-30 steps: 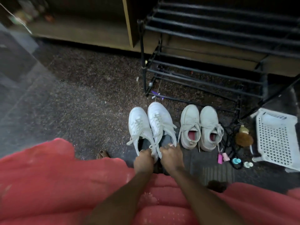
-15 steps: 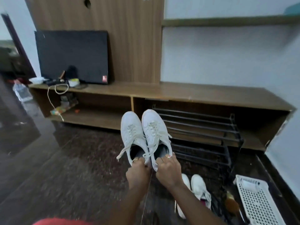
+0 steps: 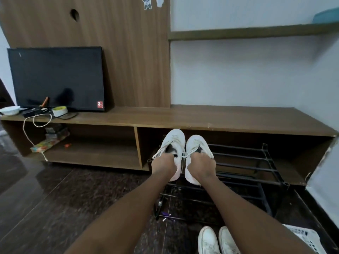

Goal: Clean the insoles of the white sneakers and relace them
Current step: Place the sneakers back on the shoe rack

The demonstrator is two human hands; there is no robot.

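I hold a pair of white laced sneakers up in the air in front of me, toes pointing away. My left hand (image 3: 163, 165) grips the left sneaker (image 3: 174, 141) at its opening. My right hand (image 3: 200, 165) grips the right sneaker (image 3: 196, 143) the same way. Loose white laces hang from both shoes. The dark inside of each shoe shows just above my fingers; the insoles are hidden.
A second white pair (image 3: 218, 241) stands on the dark floor at the bottom. A black metal shoe rack (image 3: 256, 162) sits behind the shoes under a long wooden TV unit (image 3: 220, 118). A TV (image 3: 56, 77) stands at left, a white perforated basket (image 3: 306, 239) at lower right.
Both hands lifted the sneakers off the floor and raised them. The view swung up from the floor to the wall unit. The shoes have moved a little apart.
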